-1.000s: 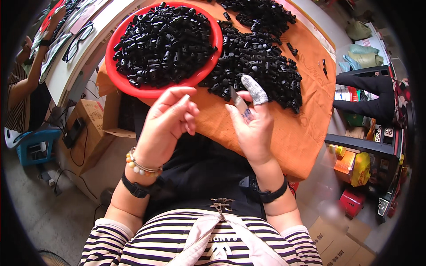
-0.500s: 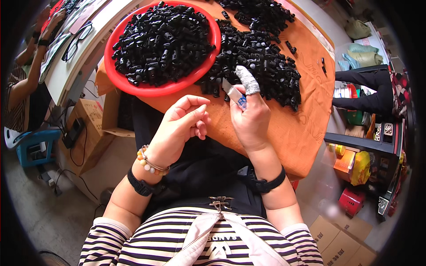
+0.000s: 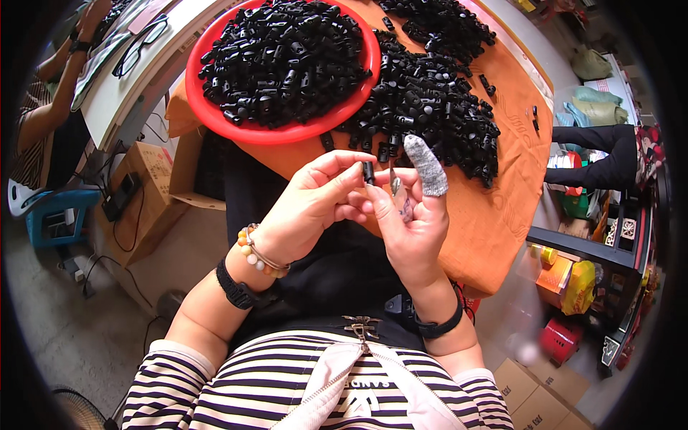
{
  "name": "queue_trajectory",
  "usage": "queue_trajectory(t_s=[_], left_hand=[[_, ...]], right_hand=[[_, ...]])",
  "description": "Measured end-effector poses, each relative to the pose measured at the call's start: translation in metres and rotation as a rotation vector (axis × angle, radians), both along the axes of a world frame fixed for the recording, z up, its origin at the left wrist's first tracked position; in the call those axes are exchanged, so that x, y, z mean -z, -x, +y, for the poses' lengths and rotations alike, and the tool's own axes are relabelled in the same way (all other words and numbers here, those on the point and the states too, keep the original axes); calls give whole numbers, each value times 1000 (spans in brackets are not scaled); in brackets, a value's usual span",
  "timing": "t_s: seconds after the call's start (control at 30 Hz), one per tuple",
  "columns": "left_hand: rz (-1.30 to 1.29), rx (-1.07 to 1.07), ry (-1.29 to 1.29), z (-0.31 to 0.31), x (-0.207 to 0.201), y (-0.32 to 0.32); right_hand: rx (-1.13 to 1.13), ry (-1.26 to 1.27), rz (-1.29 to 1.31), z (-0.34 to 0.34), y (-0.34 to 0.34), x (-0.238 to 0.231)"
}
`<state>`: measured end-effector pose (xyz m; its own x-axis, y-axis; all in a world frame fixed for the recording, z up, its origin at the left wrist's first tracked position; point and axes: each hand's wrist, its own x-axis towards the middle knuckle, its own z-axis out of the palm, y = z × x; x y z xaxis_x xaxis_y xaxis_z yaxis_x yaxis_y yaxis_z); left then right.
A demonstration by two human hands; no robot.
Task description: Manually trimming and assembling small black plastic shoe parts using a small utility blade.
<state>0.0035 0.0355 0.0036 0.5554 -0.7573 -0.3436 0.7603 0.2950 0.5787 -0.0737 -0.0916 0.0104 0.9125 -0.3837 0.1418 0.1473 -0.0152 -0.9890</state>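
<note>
Between the thumb and fingertips of my left hand stands a small black cylindrical plastic part. My right hand is closed on a small blade with a wrapped grip, its thumb close beside the black part. A grey knitted finger cover sits on a raised finger of that hand. Whether the blade touches the part I cannot tell. Beyond my hands, a red basin is heaped with similar black parts, and a loose pile of them lies to its right on an orange cloth.
Eyeglasses lie on a white table at the left, where another person's arms show. Below are an open cardboard box and a blue stool. At right stand a person's dark-clad legs and a loaded shelf.
My hands have come together. The black part now shows in my left fingertips, and the blade has turned and moved close to it. The whole view has shifted slightly.
</note>
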Motion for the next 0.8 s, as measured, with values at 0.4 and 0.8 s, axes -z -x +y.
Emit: queue_trajectory(t_s=[0.4,0.8], left_hand=[[107,18,152,9,2,-5],[154,-5,117,7,-2,-1]], right_hand=[[8,199,-4,-6,9,2],[-155,-47,192,-4,10,-12]])
